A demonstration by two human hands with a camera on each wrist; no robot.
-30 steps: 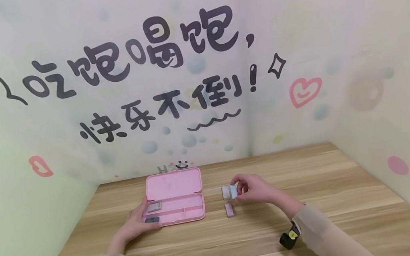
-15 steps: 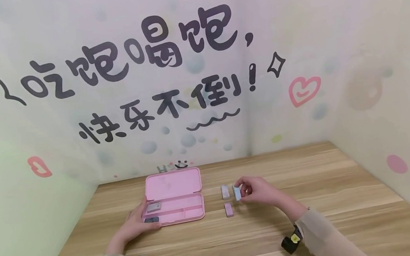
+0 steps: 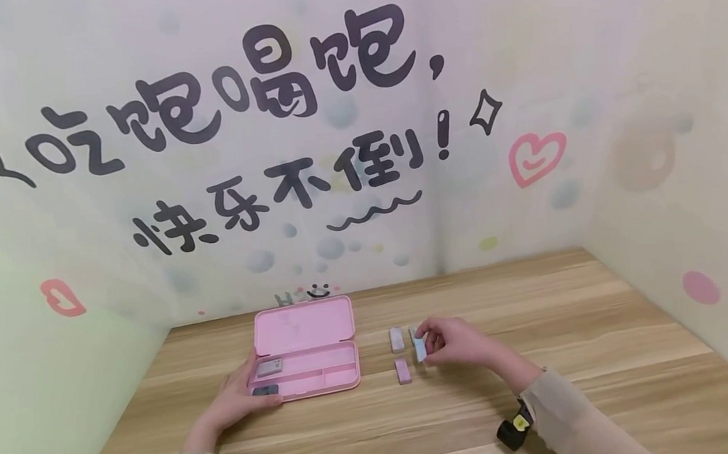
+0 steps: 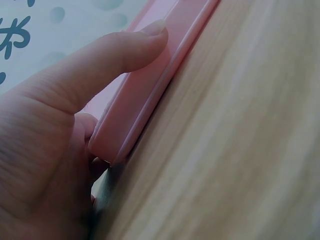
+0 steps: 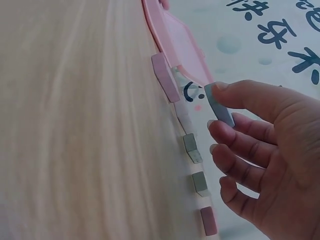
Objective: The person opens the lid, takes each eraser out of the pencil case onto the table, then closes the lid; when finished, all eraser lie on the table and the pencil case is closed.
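A pink pencil case (image 3: pixel 340 380) stands on the table with its lid (image 3: pixel 304 322) raised at the back. My left hand (image 3: pixel 231 400) grips its left end, thumb along the front wall and fingers round the side. Inside lie a grey eraser-like block (image 3: pixel 269 368) and a dark block (image 3: pixel 266 391). My right hand (image 3: pixel 456 341) pinches a light blue eraser-like block (image 5: pixel 218 106) between thumb and fingertips, above the table. Left of that hand lie a whitish block (image 3: pixel 396 339) and a pink block (image 3: pixel 402 371). The hand partly covers a greenish block (image 3: pixel 412 333).
Seen from the right wrist, a row of small blocks runs along the wood, among them a green block (image 5: pixel 200 183) and a dark pink block (image 5: pixel 208 221). The wooden table (image 3: pixel 355 441) meets a printed wall (image 3: pixel 366 255) behind the case.
My right hand has carried the light blue block away from the whitish block, slightly right and then nearer to me. My left hand stays on the case.
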